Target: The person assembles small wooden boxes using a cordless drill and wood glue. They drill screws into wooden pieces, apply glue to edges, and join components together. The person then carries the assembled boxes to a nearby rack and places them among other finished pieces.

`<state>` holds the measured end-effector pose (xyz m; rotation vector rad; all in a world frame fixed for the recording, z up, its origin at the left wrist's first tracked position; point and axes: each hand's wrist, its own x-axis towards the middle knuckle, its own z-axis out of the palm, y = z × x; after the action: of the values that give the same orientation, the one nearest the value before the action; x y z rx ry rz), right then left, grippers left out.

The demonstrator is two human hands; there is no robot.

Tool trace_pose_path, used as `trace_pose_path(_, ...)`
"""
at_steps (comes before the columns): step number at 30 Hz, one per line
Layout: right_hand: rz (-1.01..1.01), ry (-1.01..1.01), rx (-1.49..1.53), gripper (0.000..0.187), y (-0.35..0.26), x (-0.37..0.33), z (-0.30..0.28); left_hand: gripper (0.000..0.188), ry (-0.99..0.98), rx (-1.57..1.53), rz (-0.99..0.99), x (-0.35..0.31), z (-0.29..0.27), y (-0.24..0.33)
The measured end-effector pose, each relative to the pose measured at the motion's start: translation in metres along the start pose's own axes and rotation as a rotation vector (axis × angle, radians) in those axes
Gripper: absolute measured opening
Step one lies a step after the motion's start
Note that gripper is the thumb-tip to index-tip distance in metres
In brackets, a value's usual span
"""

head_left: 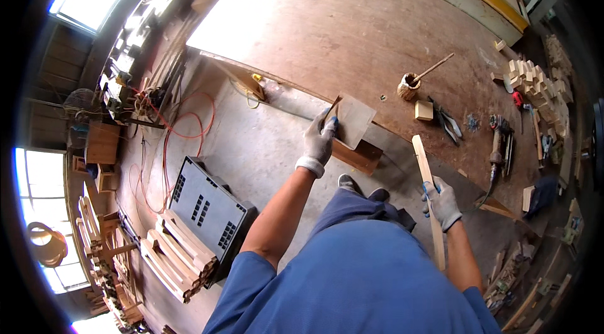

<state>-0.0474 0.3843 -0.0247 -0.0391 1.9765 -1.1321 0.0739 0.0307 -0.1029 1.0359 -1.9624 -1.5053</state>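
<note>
My left hand (319, 140), in a pale glove, is closed on a thin, folded, grey-brown sheet (356, 121) at the near edge of the workbench (340, 26). What the sheet is made of I cannot make out for sure. A brown wooden piece (362, 157) shows just below it. My right hand (444, 202), gloved too, grips a long pale wooden strip (424, 161) around its middle. The strip slants, its far end close to the bench edge and its near end by my right side.
On the bench stand a pot (408, 87) with a stick, a wooden block (423, 111), pliers (450, 128) and a corded power tool (499, 145). Small wooden blocks (535, 79) are heaped at far right. Left on the floor, wooden strips (176, 252) adjoin a grey crate (211, 208); red hose (204, 125) loops behind.
</note>
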Motion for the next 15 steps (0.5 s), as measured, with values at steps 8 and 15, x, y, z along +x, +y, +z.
trace_pose_path(8, 0.033, 0.133, -0.055, 0.036, 0.014, 0.009, -0.039, 0.044, 0.034, -0.073, 0.011, -0.010, 0.008, 0.017)
trace_pose_path(15, 0.006, 0.173, -0.056, 0.014, -0.005, 0.056, -0.097, 0.045, 0.069, -0.052, -0.060, -0.012, 0.013, 0.008)
